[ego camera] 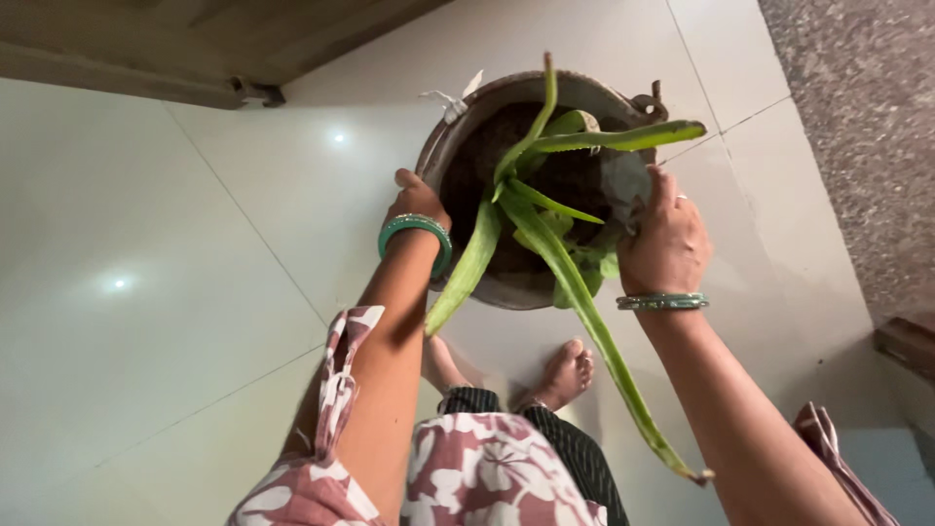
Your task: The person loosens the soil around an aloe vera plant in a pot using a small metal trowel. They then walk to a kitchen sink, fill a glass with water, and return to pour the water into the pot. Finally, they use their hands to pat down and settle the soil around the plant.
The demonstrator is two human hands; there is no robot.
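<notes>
A pot [458, 146] is being held up over the floor [146, 244], with soil [477, 166] lying in it and a plant [545, 209] standing in the soil. The left hand [417, 200] is resting on the pot's left rim, and the right hand [667, 244] is sitting on its right rim. Long leaves are hanging out over the near rim, between the two forearms (the longest one is trailing down just beside the right forearm). Two bare feet [565, 375] are standing on the floor below the pot. A door [195, 49] is lying beyond, at the upper left.
</notes>
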